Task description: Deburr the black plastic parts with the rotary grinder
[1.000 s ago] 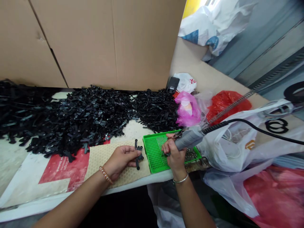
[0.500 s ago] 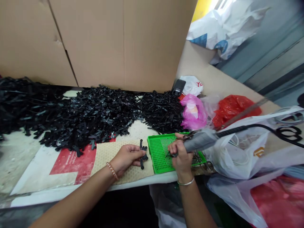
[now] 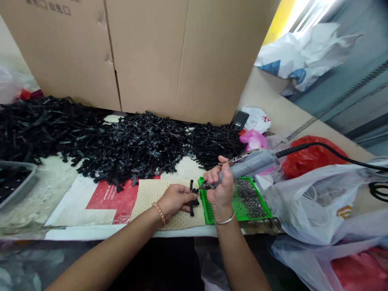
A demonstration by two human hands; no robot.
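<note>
Between the fingers and thumb of my left hand [image 3: 178, 198] is a small black plastic part [image 3: 192, 208], held over a tan textured mat [image 3: 148, 198]. My right hand [image 3: 222, 186] is wrapped round a grey electric screwdriver [image 3: 251, 165] with a black cable. The driver's tip points left and reaches the upper right side of the black part; whether it touches cannot be made out. Below and right of the driver lies a green perforated tray [image 3: 209, 216], with many small metal screws [image 3: 250, 198] heaped in its right half.
Heaps of black plastic parts [image 3: 145, 141] spread along the back, before a large cardboard box [image 3: 145, 56]. A clear tub [image 3: 18, 186] stands at left. Plastic bags, one red [image 3: 309, 155] and one white [image 3: 306, 202], crowd the right. A coiled spring [image 3: 336, 105] slopes down to the driver.
My right hand has brought the screwdriver from over the green tray leftward to the black part. My left hand keeps its hold. The view has shifted left, bringing in the clear tub.
</note>
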